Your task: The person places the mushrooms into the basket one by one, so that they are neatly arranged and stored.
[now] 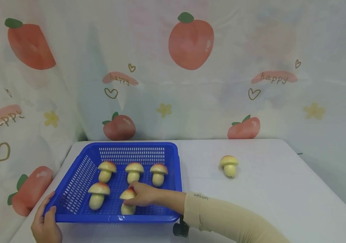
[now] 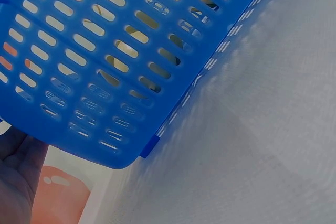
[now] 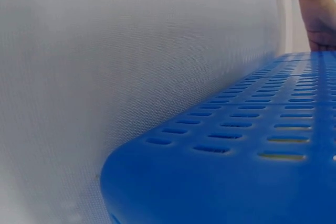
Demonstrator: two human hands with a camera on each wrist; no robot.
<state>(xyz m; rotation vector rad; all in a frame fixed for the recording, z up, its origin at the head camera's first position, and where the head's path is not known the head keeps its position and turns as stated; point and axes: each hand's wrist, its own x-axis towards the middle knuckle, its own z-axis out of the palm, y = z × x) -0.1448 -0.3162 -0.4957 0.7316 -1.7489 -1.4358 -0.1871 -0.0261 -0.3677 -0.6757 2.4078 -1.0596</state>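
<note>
A blue plastic basket (image 1: 115, 218) with slotted walls stands on the left of the table. My left hand (image 1: 47, 222) grips its front left corner, thumb and fingers at the rim; the left wrist view shows part of that hand (image 2: 18, 182) beside the slotted wall. Reaching in over the right side, my right hand (image 1: 145, 195) pinches a toy mushroom (image 1: 128, 208) with a cream stem and reddish-yellow cap near the basket's front. Several similar mushrooms (image 1: 97, 199) stand upright around it inside. The right wrist view shows the basket's outer wall (image 3: 210, 182), not the right fingers.
Another toy mushroom (image 1: 229, 166) stands on the white table (image 1: 251, 195) to the right of the basket. A fruit-printed curtain (image 1: 191, 94) hangs behind the table and along its left. A small dark device (image 1: 181, 229) sits under the right wrist.
</note>
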